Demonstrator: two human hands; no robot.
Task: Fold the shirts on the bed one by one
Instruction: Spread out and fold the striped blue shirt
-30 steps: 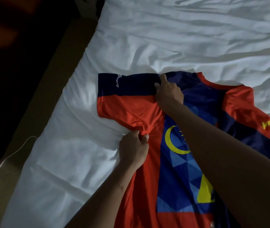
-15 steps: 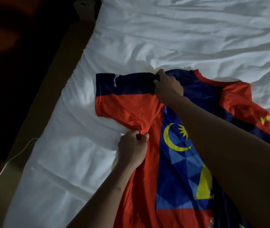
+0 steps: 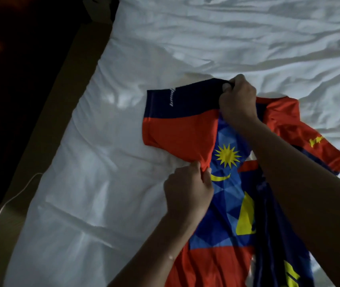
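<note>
Two spots look best to hold this soft, floppy, light shirt (image 3: 177, 129) on the white bed (image 3: 113, 193), so my left hand (image 3: 187, 195) pinches its armpit and my right hand (image 3: 237, 100) pinches its shoulder edge, fingers curled tight.

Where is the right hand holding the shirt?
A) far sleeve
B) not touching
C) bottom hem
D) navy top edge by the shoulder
D: the right hand pinches the shirt at its navy top edge, while the left hand grips red fabric lower down.
</note>
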